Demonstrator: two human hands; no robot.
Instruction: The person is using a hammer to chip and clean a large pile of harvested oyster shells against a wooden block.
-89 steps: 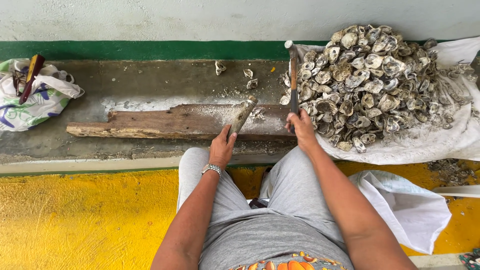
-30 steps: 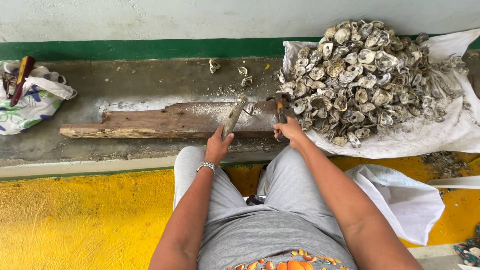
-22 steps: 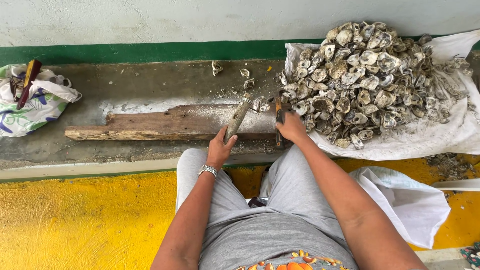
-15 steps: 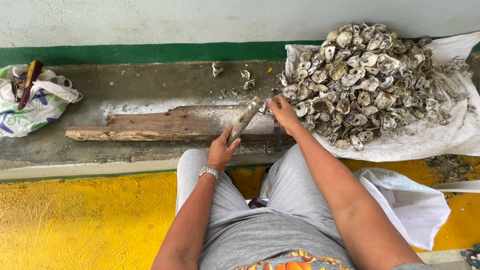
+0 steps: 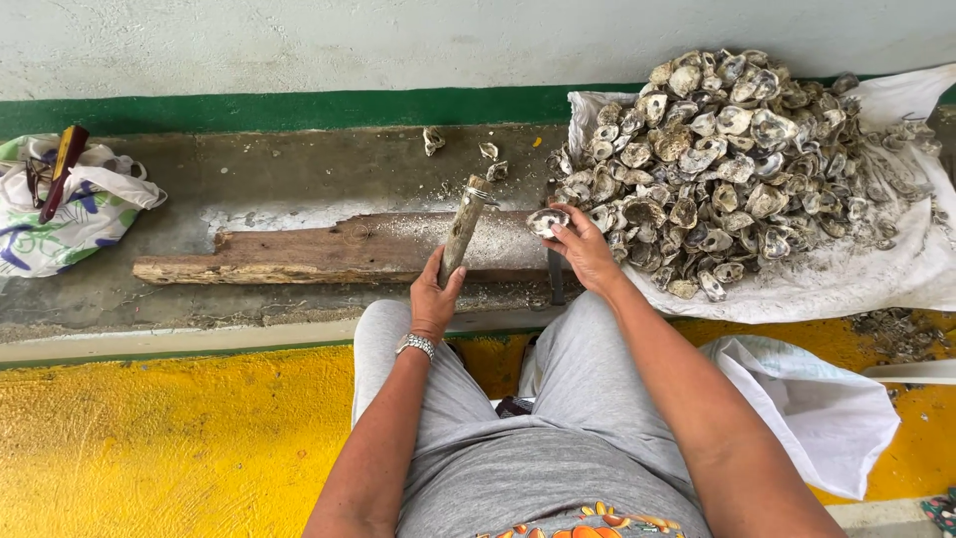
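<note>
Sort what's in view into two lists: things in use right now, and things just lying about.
In use:
left hand gripping the wooden-handled tool
right hand holding an oyster shell
wooden plank
shell pile

Lying about:
patterned bag
white bag
loose shells

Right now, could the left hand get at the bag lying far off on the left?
Probably not. The left hand grips a stick over the plank, and the bag lies well beyond the plank's far end. Nothing blocks the way, but the seated person would likely have to lean over.
</note>
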